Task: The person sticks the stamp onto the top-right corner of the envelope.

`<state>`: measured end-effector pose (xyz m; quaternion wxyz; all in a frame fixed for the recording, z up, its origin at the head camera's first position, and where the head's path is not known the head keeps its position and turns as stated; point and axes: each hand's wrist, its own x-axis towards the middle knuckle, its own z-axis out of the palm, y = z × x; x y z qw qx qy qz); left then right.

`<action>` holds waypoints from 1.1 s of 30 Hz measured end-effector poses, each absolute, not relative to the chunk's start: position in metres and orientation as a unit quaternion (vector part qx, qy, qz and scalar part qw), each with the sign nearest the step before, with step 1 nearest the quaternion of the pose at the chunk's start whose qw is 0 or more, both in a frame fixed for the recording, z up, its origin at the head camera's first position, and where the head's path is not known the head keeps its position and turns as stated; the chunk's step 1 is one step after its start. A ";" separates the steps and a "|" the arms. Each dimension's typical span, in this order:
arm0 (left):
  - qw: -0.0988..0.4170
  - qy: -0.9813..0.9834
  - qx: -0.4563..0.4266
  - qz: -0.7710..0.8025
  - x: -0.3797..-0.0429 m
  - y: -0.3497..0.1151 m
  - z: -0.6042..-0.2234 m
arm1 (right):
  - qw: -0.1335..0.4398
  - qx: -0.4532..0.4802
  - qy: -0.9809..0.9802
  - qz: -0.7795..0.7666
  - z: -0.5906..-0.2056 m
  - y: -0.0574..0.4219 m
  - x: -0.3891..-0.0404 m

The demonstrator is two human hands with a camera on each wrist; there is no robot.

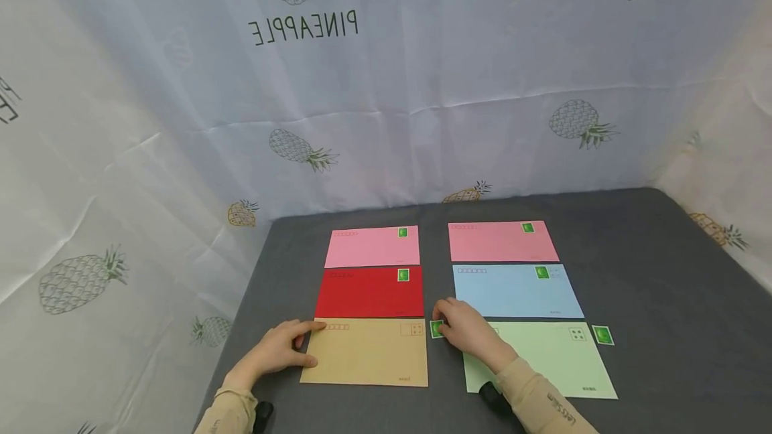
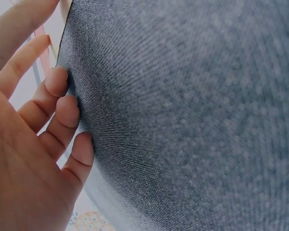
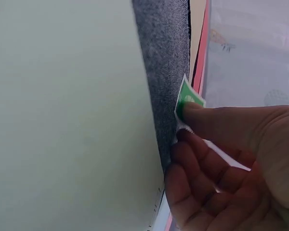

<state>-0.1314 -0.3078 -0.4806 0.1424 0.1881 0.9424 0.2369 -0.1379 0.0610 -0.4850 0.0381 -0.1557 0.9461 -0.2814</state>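
Note:
My right hand (image 1: 467,330) pinches a green postage stamp (image 3: 184,95) with a white edge, its thumb on the printed face. In the head view this stamp lies in the gap between the tan envelope (image 1: 364,357) and the light green envelope (image 1: 543,360). My left hand (image 1: 277,347) rests at the tan envelope's left side, index finger on the upper left corner and thumb on the edge lower down. The left wrist view shows the left hand's other fingers (image 2: 67,110) loosely bent over the dark cloth. Another green stamp (image 1: 602,335) lies right of the light green envelope.
Behind the tan envelope lie a red envelope (image 1: 368,293) and a pink one (image 1: 368,250). A blue envelope (image 1: 500,290) and another pink one (image 1: 488,243) lie behind the light green. Each bears a green stamp at upper right. A pineapple-print curtain (image 1: 422,139) surrounds the dark table (image 1: 657,273).

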 end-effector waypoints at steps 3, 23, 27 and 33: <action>0.144 0.943 0.187 0.236 -0.132 -0.307 -0.481 | 0.050 -0.156 0.937 -0.308 -0.483 0.061 -0.138; 0.151 0.940 0.169 0.253 -0.130 -0.309 -0.487 | 0.071 -0.179 0.876 -0.442 -0.485 0.037 -0.149; 0.148 0.940 0.169 0.256 -0.130 -0.310 -0.489 | 0.075 -0.175 0.879 -0.437 -0.489 0.028 -0.149; 0.136 0.941 0.177 0.254 -0.129 -0.311 -0.488 | 0.066 -0.181 0.885 -0.423 -0.492 0.023 -0.149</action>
